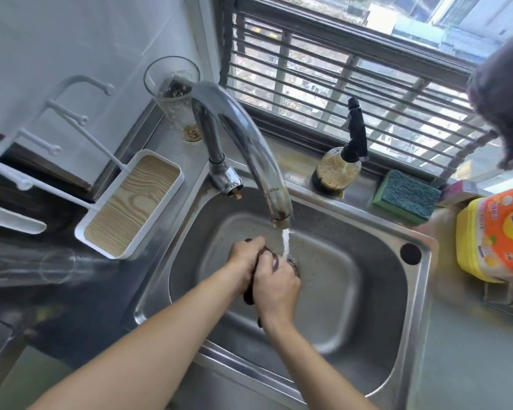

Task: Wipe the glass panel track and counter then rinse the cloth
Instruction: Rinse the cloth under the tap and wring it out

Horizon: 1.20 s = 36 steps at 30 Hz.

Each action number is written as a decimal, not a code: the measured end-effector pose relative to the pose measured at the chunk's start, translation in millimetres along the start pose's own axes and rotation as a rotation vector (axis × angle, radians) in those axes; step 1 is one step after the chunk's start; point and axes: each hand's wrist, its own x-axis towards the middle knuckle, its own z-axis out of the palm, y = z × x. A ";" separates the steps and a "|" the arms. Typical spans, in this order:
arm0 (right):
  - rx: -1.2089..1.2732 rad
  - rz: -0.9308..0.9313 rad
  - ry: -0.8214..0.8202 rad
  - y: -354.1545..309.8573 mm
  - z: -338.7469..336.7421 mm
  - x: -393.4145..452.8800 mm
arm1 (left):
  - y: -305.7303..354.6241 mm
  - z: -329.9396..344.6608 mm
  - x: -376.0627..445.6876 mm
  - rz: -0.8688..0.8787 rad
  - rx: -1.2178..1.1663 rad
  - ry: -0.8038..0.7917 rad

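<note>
Window point(353, 93) with horizontal bars spans the far side. Steel counter point(468, 344) carries the sink point(367, 291), centre of view. Curved chrome faucet point(249, 137) rises from the far-left sink corner, spout over the basin, water stream point(285, 242) running. White rack point(71, 128) with a wood-grain tray sits left of the sink. Yellow-orange detergent bottle point(498, 235) at right edge. Dark grey cloth item point(507, 99) hangs at upper right. Tall glass point(175, 93) stands far left behind the faucet. Pump bottle point(338, 170) on the sill, green-blue sponge point(406, 196) just to its right. Both hands over the basin, side by side, touching: left hand point(245, 261) and right hand point(274, 284) each have fingers curled around the dark cloth point(265, 253), bunched between them, right under the stream.
</note>
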 end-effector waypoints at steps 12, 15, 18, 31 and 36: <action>-0.087 -0.076 -0.025 11.9 3.9 14.2 | -0.1 3.8 -3.0 -0.052 -0.042 -0.012; -0.137 0.161 -0.105 17.8 -7.7 53.6 | -15.0 -0.8 -16.5 -0.059 0.277 -0.194; -0.026 0.344 -0.192 25.4 -15.5 79.5 | -21.8 -5.5 -23.0 -0.019 0.251 -0.330; 0.177 0.062 -0.003 41.2 10.9 6.9 | -11.3 -2.8 0.0 -0.039 0.116 -0.013; 0.076 0.174 0.095 35.7 6.0 41.2 | -18.3 5.7 -21.5 0.025 0.231 -0.198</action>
